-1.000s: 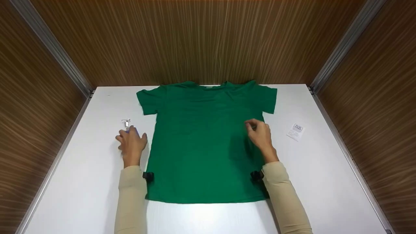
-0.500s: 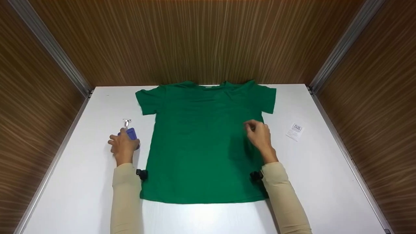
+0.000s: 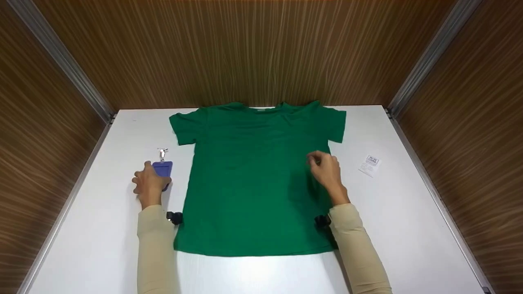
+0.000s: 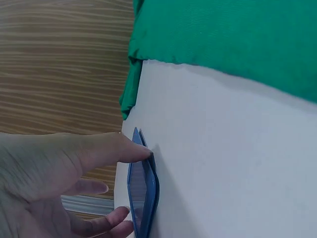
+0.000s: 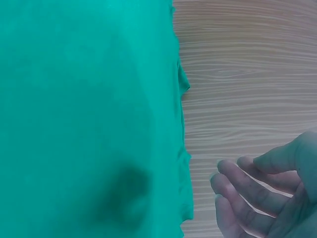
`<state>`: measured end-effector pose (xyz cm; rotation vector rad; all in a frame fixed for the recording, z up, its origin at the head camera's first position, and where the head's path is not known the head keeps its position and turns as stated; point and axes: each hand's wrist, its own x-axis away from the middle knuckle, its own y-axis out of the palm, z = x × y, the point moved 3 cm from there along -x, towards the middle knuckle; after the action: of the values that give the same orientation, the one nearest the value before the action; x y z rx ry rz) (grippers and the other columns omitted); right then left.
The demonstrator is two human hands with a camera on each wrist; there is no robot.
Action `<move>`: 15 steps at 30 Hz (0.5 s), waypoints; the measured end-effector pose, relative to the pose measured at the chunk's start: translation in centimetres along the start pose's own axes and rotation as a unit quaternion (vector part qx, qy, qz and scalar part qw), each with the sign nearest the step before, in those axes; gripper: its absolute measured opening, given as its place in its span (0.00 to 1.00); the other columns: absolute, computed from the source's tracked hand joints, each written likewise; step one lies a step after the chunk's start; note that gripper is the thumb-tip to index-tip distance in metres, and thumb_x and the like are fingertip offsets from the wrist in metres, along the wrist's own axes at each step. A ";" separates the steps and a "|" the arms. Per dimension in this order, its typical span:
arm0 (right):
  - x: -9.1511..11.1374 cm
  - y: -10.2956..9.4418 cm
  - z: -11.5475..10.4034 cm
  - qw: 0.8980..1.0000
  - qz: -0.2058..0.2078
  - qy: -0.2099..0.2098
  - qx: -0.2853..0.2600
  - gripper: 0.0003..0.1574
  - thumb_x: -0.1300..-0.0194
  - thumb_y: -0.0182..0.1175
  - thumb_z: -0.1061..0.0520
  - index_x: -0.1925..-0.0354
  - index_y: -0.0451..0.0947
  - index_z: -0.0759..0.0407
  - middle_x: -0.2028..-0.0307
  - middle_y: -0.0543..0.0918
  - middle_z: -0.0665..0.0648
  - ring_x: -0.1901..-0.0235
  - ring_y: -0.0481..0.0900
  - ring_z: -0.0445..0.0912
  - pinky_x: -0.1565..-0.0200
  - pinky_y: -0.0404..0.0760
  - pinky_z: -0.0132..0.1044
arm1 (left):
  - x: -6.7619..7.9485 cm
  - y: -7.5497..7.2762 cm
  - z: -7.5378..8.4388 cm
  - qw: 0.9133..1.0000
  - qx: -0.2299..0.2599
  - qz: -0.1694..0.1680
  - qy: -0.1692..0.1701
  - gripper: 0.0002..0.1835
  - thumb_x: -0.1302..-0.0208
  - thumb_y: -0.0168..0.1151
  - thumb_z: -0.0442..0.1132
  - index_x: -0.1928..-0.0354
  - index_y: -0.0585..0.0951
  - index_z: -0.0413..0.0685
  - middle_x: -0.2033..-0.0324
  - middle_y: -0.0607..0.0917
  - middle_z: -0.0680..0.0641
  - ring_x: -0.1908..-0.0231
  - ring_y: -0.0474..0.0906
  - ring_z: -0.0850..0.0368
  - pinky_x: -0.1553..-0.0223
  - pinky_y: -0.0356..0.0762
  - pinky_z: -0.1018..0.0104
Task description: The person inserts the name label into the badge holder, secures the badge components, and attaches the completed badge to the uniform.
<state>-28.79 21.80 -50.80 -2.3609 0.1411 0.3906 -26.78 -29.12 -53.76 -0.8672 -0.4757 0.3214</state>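
Under the left hand [image 3: 149, 181], part of the blue badge holder [image 3: 163, 169] is concealed: the palm and thumb cover its lower left portion. In the left wrist view, the holder's near end is cut off at the bottom edge of the frame. The right hand [image 3: 327, 169] is cut off at the right edge of its own wrist view. Fine print on the white card [image 3: 370, 165], to the right of the right hand, is too small to read.

The left hand is narrowed on the holder: the thumb presses one edge, the fingers lie at the opposite side, and the holder bows and stands tilted. The metal clip [image 3: 162, 154] extends just ahead of this hand. The right hand holds nothing; its fingers are loosely curled above the green T-shirt [image 3: 253, 183], which lies between and beyond both hands.
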 end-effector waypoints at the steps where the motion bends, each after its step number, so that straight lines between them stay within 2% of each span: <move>1: 0.0 0.0 0.0 1.000 0.001 -0.001 0.000 0.12 0.26 0.59 0.62 0.56 0.87 0.67 0.63 0.91 0.65 0.66 0.89 0.56 0.65 0.81 0.41 | 0.0 0.0 0.0 1.000 0.002 -0.001 -0.002 0.47 0.37 0.66 0.39 0.20 0.53 0.38 0.33 0.63 0.18 0.31 0.59 0.23 0.35 0.63 0.23; 7: 0.1 -0.1 0.2 1.000 0.002 -0.009 -0.004 0.11 0.27 0.59 0.63 0.56 0.87 0.68 0.64 0.91 0.65 0.67 0.88 0.55 0.67 0.77 0.35 | 0.1 -0.1 -0.2 1.000 0.017 -0.005 -0.005 0.45 0.37 0.67 0.40 0.22 0.57 0.35 0.33 0.66 0.20 0.33 0.62 0.25 0.35 0.65 0.25; 12: 0.1 -0.1 0.3 1.000 -0.002 -0.006 -0.006 0.11 0.27 0.59 0.63 0.56 0.87 0.67 0.63 0.91 0.65 0.65 0.88 0.55 0.66 0.77 0.35 | 0.2 -0.2 -0.5 0.999 0.042 0.020 0.018 0.39 0.39 0.70 0.39 0.29 0.69 0.30 0.37 0.75 0.24 0.37 0.70 0.27 0.36 0.69 0.31; 15: 0.0 -0.1 0.4 1.000 -0.003 -0.007 -0.004 0.11 0.27 0.59 0.62 0.56 0.87 0.67 0.63 0.90 0.65 0.65 0.88 0.55 0.66 0.78 0.36 | 0.2 -0.2 -0.7 0.997 0.060 0.031 0.028 0.38 0.40 0.70 0.39 0.31 0.70 0.26 0.37 0.77 0.25 0.37 0.73 0.28 0.34 0.70 0.34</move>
<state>-28.83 22.16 -50.98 -2.3662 0.1267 0.4059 -26.25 -29.57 -53.95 -0.7727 -0.3745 0.3788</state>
